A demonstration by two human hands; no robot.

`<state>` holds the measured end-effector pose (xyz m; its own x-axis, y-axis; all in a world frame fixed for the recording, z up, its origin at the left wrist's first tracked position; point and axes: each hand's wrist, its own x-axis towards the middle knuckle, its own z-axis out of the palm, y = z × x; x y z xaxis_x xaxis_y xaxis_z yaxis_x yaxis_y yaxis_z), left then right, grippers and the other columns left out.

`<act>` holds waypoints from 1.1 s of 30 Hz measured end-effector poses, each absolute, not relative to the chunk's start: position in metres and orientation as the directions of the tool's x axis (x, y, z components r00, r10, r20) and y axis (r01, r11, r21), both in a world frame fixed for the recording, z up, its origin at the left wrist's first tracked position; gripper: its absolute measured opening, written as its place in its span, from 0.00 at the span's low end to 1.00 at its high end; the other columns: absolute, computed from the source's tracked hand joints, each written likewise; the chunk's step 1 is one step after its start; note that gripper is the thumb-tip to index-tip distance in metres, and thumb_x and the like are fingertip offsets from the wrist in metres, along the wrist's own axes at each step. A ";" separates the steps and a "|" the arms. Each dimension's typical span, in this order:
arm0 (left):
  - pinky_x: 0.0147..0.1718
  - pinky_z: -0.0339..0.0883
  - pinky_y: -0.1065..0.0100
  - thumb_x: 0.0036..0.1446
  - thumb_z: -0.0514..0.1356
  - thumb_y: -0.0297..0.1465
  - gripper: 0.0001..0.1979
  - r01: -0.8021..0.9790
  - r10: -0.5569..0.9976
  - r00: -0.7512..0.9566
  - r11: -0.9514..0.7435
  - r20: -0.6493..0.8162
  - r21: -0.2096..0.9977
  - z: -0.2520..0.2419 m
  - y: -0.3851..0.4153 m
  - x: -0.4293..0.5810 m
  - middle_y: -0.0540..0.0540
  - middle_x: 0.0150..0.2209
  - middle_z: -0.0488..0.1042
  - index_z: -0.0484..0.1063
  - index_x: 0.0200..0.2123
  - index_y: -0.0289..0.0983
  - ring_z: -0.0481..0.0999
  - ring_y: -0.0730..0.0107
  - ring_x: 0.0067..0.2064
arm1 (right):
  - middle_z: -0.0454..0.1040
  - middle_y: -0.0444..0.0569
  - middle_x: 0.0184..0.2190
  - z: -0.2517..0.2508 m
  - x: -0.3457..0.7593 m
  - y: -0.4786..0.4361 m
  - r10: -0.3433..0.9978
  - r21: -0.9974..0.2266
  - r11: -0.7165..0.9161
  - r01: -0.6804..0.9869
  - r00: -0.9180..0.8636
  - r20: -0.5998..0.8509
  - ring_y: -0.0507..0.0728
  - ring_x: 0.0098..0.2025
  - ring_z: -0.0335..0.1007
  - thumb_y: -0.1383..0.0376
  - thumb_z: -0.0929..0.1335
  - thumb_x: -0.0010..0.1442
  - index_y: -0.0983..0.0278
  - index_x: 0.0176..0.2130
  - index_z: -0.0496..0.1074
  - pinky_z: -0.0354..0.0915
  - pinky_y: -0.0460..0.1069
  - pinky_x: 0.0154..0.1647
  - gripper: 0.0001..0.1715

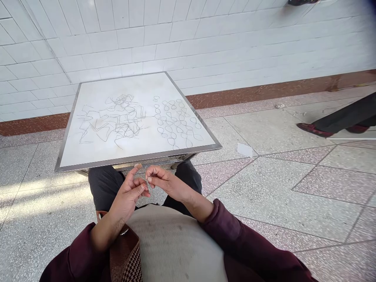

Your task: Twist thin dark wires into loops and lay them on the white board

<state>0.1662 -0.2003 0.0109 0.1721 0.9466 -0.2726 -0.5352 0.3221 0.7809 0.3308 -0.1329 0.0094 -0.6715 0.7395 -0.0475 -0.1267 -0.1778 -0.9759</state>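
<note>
Just in front of the table's near edge, my left hand [131,192] and my right hand [164,181] meet over my lap. A thin piece of wire [147,181] runs between their fingertips. My left thumb pinches it against the fingers, while the left index finger points up. The right thumb and index finger are pressed together on the same wire. On the white table [141,84] lies a loose tangle of bent wires [117,117] at the left. Several wire pieces twisted into figure-eight loops [178,119] are laid out in rows at the right.
The table has a metal rim and stands near a white tiled wall [205,51]. A scrap of white paper [244,150] lies on the speckled floor [264,196]. Another person's leg and dark red shoe [315,130] show at the right. A brown strap [125,250] crosses my left side.
</note>
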 end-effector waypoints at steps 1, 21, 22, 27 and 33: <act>0.38 0.66 0.68 0.56 0.66 0.31 0.32 -0.543 0.947 0.172 0.321 -0.271 0.776 0.011 -0.201 0.166 0.53 0.31 0.71 0.61 0.62 0.44 0.73 0.74 0.32 | 0.64 0.39 0.26 0.009 0.331 -0.133 0.738 -0.975 -0.180 -0.134 -0.673 -0.044 0.49 0.28 0.59 0.57 0.70 0.62 0.63 0.35 0.66 0.60 0.47 0.33 0.12; 0.32 0.65 0.71 0.55 0.68 0.31 0.33 -0.509 0.940 0.130 0.338 -0.317 0.792 0.003 -0.201 0.163 0.53 0.28 0.71 0.61 0.62 0.42 0.72 0.75 0.28 | 0.70 0.42 0.27 -0.003 0.333 -0.135 0.724 -0.991 -0.119 -0.053 -0.688 -0.051 0.51 0.30 0.67 0.61 0.68 0.62 0.63 0.37 0.67 0.63 0.47 0.34 0.08; 0.33 0.65 0.70 0.55 0.68 0.32 0.33 -0.485 0.942 0.118 0.330 -0.314 0.810 0.003 -0.202 0.164 0.53 0.28 0.71 0.61 0.63 0.42 0.72 0.74 0.29 | 0.70 0.42 0.27 -0.003 0.334 -0.135 0.732 -0.993 -0.106 -0.048 -0.680 -0.046 0.50 0.30 0.68 0.61 0.69 0.61 0.63 0.36 0.67 0.63 0.47 0.34 0.08; 0.35 0.65 0.68 0.54 0.68 0.34 0.35 -0.434 0.950 0.086 0.307 -0.300 0.847 0.002 -0.202 0.168 0.53 0.27 0.71 0.61 0.63 0.41 0.72 0.72 0.30 | 0.72 0.43 0.29 -0.007 0.336 -0.135 0.715 -0.992 -0.113 -0.060 -0.698 -0.039 0.51 0.31 0.70 0.58 0.69 0.61 0.63 0.36 0.68 0.65 0.48 0.35 0.11; 0.34 0.64 0.68 0.55 0.68 0.35 0.33 -0.388 0.937 0.107 0.349 -0.334 0.853 -0.001 -0.200 0.170 0.52 0.29 0.72 0.62 0.62 0.40 0.71 0.74 0.28 | 0.73 0.43 0.27 -0.017 0.337 -0.137 0.697 -0.989 -0.133 -0.070 -0.716 -0.043 0.52 0.32 0.72 0.55 0.70 0.61 0.63 0.37 0.68 0.66 0.49 0.37 0.14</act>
